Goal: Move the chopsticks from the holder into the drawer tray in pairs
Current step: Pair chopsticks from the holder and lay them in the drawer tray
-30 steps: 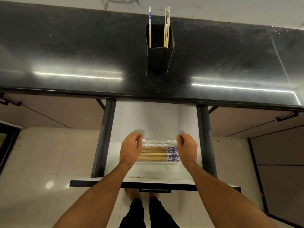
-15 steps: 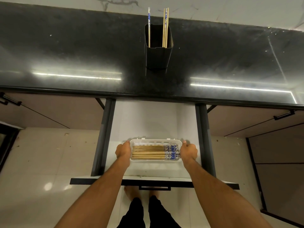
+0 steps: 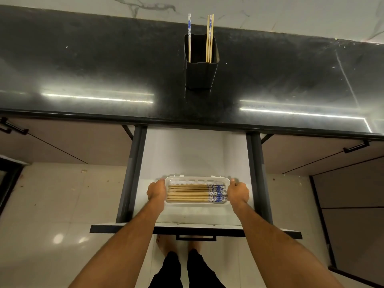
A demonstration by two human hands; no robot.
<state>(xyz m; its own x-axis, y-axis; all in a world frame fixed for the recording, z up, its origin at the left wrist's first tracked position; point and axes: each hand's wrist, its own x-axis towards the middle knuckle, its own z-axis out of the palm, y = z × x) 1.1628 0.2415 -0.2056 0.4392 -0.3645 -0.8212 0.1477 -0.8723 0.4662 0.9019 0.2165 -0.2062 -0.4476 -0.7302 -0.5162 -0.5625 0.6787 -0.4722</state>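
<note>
My left hand [image 3: 156, 192] grips the left end of the white tray [image 3: 197, 179], fingers curled round its short rim with the thumb on top at the far corner. My right hand [image 3: 238, 192] does the same at the right end, thumb up on the far right corner and the fingers wrapped under or behind the rim, where I cannot see them. Both forearms reach in over the front edge of the open drawer [image 3: 187, 154].

The tray sits toward the front of the drawer, about midway between its two dark side rails. Inside it a row of chopsticks [image 3: 191, 193] lies flat and parallel, running left to right, their blue-and-white patterned ends all pointing to the right. I cannot count them exactly.

Further out, on the dark countertop [image 3: 83, 65], the black holder [image 3: 199, 75] stands upright near the back edge, roughly in line with the drawer. Three chopsticks stand in it: a single chopstick [image 3: 189, 38] against its left side and a pair [image 3: 209, 38] close together at its right side, all rising above the rim.

Below the drawer front, my bare feet [image 3: 164, 245] rest on the pale tiled floor [image 3: 52, 204], and closed cabinet doors [image 3: 62, 146] flank the drawer on both sides.
</note>
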